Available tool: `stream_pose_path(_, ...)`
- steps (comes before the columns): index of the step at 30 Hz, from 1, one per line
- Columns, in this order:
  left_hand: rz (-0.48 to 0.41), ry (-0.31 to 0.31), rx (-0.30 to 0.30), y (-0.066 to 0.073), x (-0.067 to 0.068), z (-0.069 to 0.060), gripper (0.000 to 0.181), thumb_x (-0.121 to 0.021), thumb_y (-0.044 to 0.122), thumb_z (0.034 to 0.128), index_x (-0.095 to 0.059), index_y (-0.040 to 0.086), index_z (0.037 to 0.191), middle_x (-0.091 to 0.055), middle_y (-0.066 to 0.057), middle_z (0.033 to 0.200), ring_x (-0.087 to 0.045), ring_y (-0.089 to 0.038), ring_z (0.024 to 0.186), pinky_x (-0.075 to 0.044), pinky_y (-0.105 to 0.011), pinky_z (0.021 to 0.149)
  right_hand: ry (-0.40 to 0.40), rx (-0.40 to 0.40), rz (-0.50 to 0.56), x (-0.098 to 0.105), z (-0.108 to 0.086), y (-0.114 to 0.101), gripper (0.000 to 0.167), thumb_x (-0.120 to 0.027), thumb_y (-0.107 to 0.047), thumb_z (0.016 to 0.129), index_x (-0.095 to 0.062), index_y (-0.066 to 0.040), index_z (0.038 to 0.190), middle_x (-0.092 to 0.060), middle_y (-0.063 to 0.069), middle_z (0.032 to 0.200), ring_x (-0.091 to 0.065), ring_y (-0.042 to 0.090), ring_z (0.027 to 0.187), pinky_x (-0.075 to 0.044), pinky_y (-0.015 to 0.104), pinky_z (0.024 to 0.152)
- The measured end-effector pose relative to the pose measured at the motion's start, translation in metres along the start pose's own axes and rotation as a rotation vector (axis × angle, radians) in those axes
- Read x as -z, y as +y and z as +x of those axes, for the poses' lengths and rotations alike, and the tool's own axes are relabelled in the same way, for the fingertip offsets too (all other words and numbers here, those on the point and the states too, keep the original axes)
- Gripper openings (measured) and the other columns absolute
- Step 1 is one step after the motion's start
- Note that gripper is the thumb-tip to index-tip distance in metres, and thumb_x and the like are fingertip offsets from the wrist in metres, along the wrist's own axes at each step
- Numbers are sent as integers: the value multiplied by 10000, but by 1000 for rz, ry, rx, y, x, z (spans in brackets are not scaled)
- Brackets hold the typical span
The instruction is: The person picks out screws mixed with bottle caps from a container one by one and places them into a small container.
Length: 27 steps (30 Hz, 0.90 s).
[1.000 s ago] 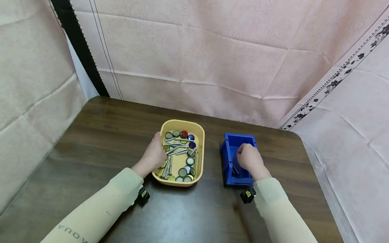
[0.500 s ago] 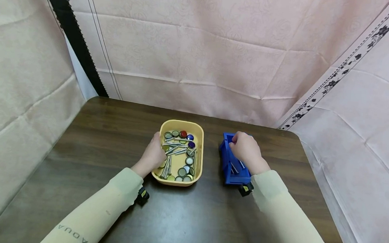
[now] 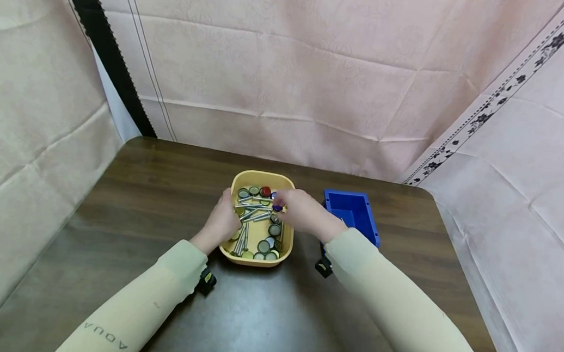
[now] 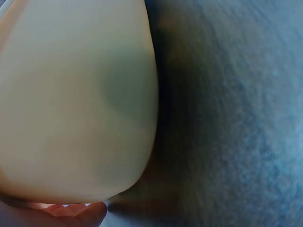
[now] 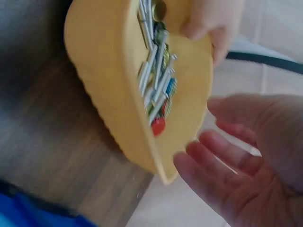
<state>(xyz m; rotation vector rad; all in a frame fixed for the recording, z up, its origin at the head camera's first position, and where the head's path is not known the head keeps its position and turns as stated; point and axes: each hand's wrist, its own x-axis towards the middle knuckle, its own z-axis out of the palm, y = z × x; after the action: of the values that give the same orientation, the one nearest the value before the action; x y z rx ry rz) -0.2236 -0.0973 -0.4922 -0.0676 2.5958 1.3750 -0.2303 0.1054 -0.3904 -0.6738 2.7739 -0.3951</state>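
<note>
Head view shows the person's left grip pinching the side wall of a yellow, round-cornered rectangular tray at the tray's nine o'clock, so the tray lies at three o'clock from that grip. It stands on the dark brown wood-grain counter. Right wrist view shows one digit of that grip inside the wall and another outside it.

The right grip is over the tray's three o'clock rim, with its fingertips above the contents. Right wrist view gives its state: fingers relaxed, parted and gently bent, with the tray at ten o'clock from them. Whether a fingertip touches the rim cannot be told.

Inside, long silver metal bolts lie loosely heaped around the middle, and more run lengthwise at seven o'clock. Round metal bottle caps cluster at five o'clock; a round red cap sits near twelve, and a round blue cap at one, just beside the right fingertips.

A blue rectangular bin stands apart from the tray at three o'clock, partly hidden by the pale right sleeve.

Left wrist view is blurred: the tray's outer wall fills the left half, left fingertips at its edge toward seven o'clock.
</note>
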Motion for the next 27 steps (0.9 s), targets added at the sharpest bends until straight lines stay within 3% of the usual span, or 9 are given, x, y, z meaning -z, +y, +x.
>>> stream_pose_path(3,-3,3,9,-1,0,1,837,-445,-130,811,-63,73,1528,-327,-204,1454,-477,-319,1097,-472,-428,829,-115,51,-50,-4,18,-10,179,-692,-157,889,-671,-112,1060,-661,13,1004,-589,141,872,-505,320,811)
stream_pose_path(10,3,4,3,-2,1,1,838,-442,-135,795,-73,60,1522,-336,-202,1429,-490,-316,1069,-469,-416,836,-265,33,-126,-24,43,-26,210,-657,-85,895,-679,-91,1104,-632,-19,956,-567,135,843,-492,278,738)
stream_pose_path(19,9,9,2,-1,1,2,810,-416,-116,816,-65,63,1524,-319,-208,1448,-473,-321,1135,-442,-451,922,-269,27,-226,-41,53,-29,197,-585,-95,936,-686,-107,1105,-654,-10,994,-578,129,887,-486,293,803)
stream_pose_path(27,12,23,-16,-4,0,4,799,-423,-116,805,-95,68,1511,-378,-193,1366,-498,-313,1065,-461,-439,875,-209,-9,-309,-50,63,-31,93,-575,-73,929,-636,-144,926,-608,-3,857,-546,168,763,-470,308,682)
